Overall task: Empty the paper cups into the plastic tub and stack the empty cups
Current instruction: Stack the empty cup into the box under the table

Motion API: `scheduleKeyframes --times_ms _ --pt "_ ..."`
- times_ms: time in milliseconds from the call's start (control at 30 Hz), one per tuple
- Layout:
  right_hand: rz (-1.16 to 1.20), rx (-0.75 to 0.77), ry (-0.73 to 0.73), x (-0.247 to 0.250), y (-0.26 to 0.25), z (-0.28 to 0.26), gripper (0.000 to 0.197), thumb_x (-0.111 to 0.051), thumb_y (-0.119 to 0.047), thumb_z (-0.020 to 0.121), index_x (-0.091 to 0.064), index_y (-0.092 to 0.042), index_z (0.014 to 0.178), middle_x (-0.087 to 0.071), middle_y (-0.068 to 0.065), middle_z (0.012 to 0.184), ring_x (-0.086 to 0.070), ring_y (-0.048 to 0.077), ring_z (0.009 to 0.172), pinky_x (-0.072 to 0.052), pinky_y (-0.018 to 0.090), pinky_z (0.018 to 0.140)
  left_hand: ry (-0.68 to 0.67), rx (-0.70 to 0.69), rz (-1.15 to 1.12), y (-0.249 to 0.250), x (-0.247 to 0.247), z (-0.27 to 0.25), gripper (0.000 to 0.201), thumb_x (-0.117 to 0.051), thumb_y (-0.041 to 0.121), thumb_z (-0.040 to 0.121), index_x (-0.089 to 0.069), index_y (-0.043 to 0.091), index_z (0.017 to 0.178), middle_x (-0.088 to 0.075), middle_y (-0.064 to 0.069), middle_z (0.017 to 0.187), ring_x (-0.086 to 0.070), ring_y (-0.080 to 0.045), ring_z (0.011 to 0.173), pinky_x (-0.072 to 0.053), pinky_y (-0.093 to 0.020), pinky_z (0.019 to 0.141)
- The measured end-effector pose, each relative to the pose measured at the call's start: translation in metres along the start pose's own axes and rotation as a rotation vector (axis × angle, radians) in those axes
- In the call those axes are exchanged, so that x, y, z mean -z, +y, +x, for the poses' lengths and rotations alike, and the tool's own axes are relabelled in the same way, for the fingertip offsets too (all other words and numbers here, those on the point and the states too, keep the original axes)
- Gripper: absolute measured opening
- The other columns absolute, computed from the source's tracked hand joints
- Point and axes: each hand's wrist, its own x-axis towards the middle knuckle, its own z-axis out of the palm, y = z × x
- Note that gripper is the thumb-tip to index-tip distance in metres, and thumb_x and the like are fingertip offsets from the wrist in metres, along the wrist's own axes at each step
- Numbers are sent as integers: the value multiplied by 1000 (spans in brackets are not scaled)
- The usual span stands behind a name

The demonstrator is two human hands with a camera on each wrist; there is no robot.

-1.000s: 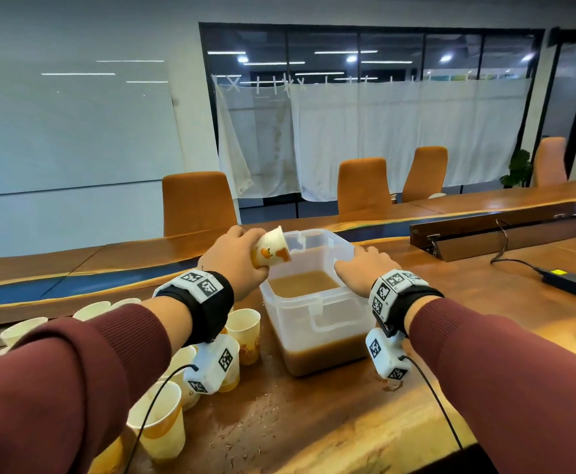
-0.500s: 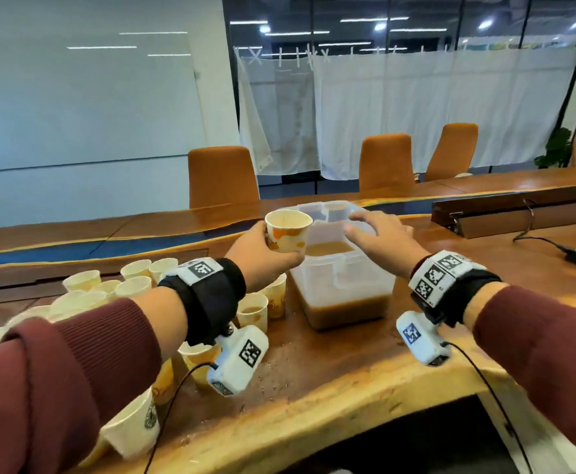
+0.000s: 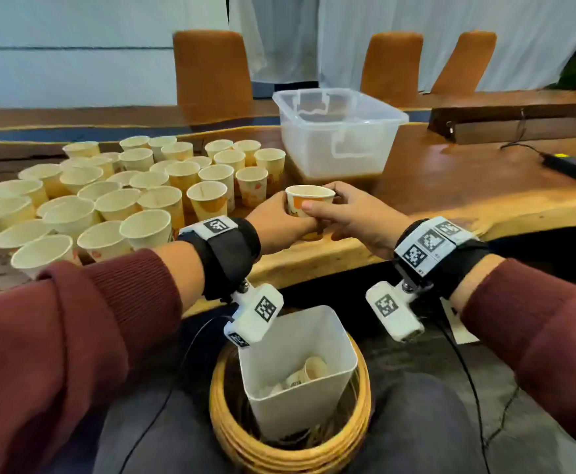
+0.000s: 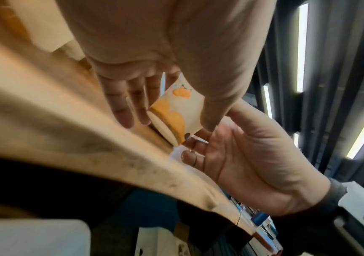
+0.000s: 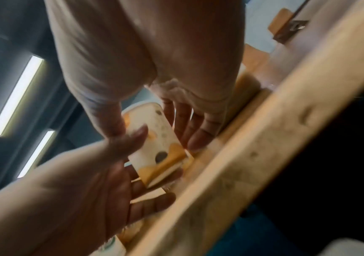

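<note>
A paper cup (image 3: 309, 199) with an orange print stands upright and looks empty, low over the table's front edge. My left hand (image 3: 281, 222) grips it from the left. My right hand (image 3: 344, 215) holds it from the right, thumb across its front. In the left wrist view the cup (image 4: 182, 107) sits between the left thumb and fingers (image 4: 130, 104), with the right hand (image 4: 242, 155) beyond. The right wrist view shows the cup (image 5: 154, 138) flanked by both hands. The clear plastic tub (image 3: 341, 138) behind holds brown liquid at the bottom.
Several upright paper cups (image 3: 126, 196) crowd the table's left half. Below the table edge, between my knees, a white bin (image 3: 297, 388) with cups in it sits in a wicker basket (image 3: 290, 453). A black power adapter (image 3: 572, 165) with its cable lies far right.
The left hand tipped the cup over the tub, righted it and drew it back to the table's front edge. The right hand left the tub and took hold of the cup.
</note>
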Motion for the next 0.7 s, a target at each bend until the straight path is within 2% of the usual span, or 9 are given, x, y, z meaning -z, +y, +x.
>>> scheduleKeyframes --times_ms 67,133,200,300,400,467,533,600,700 --pt "-72 -78 -43 -8 20 -11 66 -83 -61 70 -61 -25 121 -73 6 116 -70 17 101 -53 34 74 -25 40 -20 -17 -15 -18 30 -71 15 93 -60 32 115 -72 8 102 -66 8 77 -52 -12 66" --pt "-83 -132 -50 -16 40 -23 76 -84 -64 60 -60 -24 119 -72 8 115 -69 18 99 -56 35 73 -62 91 -16 -34 -30 -31 33 -78 20 88 -65 25 118 -74 0 108 -68 -5 88 -56 -24 75" --pt "-93 -179 -72 -24 60 -32 84 -85 -65 55 -59 -20 121 -74 10 113 -71 21 99 -57 34 73 -69 149 -11 -50 -40 -40 40 -80 16 85 -62 15 120 -71 1 101 -65 -9 84 -55 -25 72" --pt "-120 -248 -110 -33 83 -42 88 -84 -69 53 -58 -20 121 -72 13 114 -70 28 109 -57 33 73 -101 242 32 -63 -41 -48 80 -80 9 84 -35 15 149 -64 0 115 -59 -4 85 -46 -5 59" --pt "-126 -284 -111 -33 99 -50 93 -85 -75 51 -59 -20 121 -72 11 118 -69 26 112 -56 34 75 -149 271 186 -63 -30 -51 103 -84 28 82 -18 24 160 -61 -3 133 -61 -11 102 -47 -12 74" --pt "-168 -293 -138 -29 107 -56 106 -84 -85 43 -59 -22 124 -73 3 119 -69 17 110 -56 33 81 -168 271 277 -59 -17 -48 96 -80 44 84 -23 27 159 -58 0 142 -58 -17 121 -46 -25 98" --pt "-216 -312 -189 -23 107 -58 117 -82 -90 38 -54 -25 132 -70 -3 125 -66 10 115 -55 29 87 -149 242 330 -53 -2 -45 85 -74 51 87 -31 28 156 -61 3 140 -56 -19 128 -42 -33 109" --pt "-214 -306 -208 -18 97 -53 115 -81 -89 42 -53 -26 135 -70 -5 128 -66 9 117 -54 28 92 -72 197 316 -44 15 -37 74 -70 50 91 -38 26 153 -66 5 131 -60 -18 122 -45 -36 109" --pt "-148 -249 -224 -16 62 -33 90 -77 -80 62 -70 -13 121 -78 2 113 -74 15 105 -58 34 96 87 157 303 -25 45 -21 53 -65 42 96 -51 24 144 -66 1 127 -65 -19 114 -53 -40 102"
